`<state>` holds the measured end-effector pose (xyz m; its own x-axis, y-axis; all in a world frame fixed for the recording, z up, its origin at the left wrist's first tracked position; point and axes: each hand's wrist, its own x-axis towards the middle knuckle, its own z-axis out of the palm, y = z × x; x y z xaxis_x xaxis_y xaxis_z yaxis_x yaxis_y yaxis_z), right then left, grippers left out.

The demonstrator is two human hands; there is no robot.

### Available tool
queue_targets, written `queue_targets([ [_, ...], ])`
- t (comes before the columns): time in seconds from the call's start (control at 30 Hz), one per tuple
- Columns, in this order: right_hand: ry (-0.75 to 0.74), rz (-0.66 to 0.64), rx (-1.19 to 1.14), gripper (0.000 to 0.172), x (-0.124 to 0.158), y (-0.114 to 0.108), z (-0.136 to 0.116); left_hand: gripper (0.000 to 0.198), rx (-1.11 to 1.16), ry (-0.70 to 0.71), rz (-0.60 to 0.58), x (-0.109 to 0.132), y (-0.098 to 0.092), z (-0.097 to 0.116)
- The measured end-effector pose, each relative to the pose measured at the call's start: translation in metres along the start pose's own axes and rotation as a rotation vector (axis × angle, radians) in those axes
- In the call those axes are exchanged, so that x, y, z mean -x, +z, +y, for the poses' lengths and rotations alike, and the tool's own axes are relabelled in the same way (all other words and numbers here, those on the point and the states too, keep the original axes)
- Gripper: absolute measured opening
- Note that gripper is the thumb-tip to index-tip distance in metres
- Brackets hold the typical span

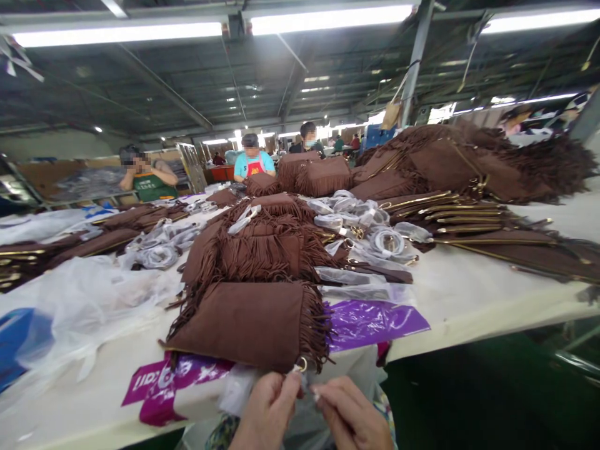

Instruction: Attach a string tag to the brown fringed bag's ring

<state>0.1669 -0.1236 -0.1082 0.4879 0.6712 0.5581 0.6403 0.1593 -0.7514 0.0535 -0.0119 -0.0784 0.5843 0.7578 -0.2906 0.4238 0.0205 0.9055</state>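
A brown fringed bag (244, 319) lies flat at the table's near edge, its fringe toward the right. At its lower right corner a gold ring (301, 364) sticks out. My left hand (272, 406) is closed, thumb and finger pinching the fitting at the foot of this ring. Close by on the right, my right hand (354, 412) is closed in a pinch; what lies between its fingertips is too small to make out. Greyish clear plastic shows between and below the hands. Behind the near bag, more brown fringed bags (262, 250) are heaped.
Plastic-wrapped straps (389, 240) with gold hooks lie right of the heap. Flat brown pieces with gold zippers (450, 215) are stacked farther right. Purple plastic (375, 324) and a clear plastic sheet (94, 306) cover parts of the table (469, 300). Co-workers (253, 164) are across it.
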Motion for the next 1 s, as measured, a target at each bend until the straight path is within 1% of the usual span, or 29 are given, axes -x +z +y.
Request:
queue_targets([
  [0.07,0.1,0.007,-0.006,0.019,-0.005,-0.011,0.005,0.077,-0.035,0.043,-0.034,0.003,0.0,0.0],
  [0.1,0.123,0.001,0.004,0.016,-0.007,-0.014,0.007,0.077,-0.055,0.054,-0.041,0.004,-0.001,0.0],
  [0.17,0.113,-0.032,0.017,0.015,-0.012,-0.016,0.009,0.077,-0.081,0.063,-0.045,0.008,-0.003,0.002],
  [0.27,0.098,-0.019,-0.016,0.022,-0.018,-0.011,0.004,0.075,-0.078,0.05,-0.041,0.01,-0.007,0.004],
  [0.33,0.153,0.03,-0.062,0.028,-0.02,-0.007,-0.001,0.073,-0.062,0.04,-0.045,0.011,-0.007,0.006],
  [0.4,0.226,0.051,-0.112,0.032,-0.02,-0.006,-0.005,0.072,-0.041,0.037,-0.06,0.011,-0.008,0.007],
  [0.47,0.287,0.037,-0.162,0.034,-0.021,-0.006,-0.006,0.071,-0.02,0.038,-0.079,0.012,-0.008,0.009],
  [0.57,0.335,0.012,-0.253,0.036,-0.02,-0.003,-0.005,0.068,0.014,0.033,-0.097,0.012,-0.009,0.011],
  [0.7,0.376,0.036,-0.344,0.037,-0.019,0.008,-0.002,0.068,0.03,0.017,-0.103,0.011,-0.008,0.009],
  [0.8,0.41,0.034,-0.394,0.035,-0.02,0.018,-0.002,0.07,0.018,0.036,-0.103,0.009,-0.007,0.006],
  [0.9,0.435,0.028,-0.476,0.037,-0.022,0.025,-0.004,0.065,-0.052,0.09,-0.107,0.009,-0.008,0.005],
  [1.0,0.477,0.016,-0.539,0.039,-0.025,0.026,-0.008,0.054,-0.276,0.152,-0.112,0.012,-0.015,0.009],
])
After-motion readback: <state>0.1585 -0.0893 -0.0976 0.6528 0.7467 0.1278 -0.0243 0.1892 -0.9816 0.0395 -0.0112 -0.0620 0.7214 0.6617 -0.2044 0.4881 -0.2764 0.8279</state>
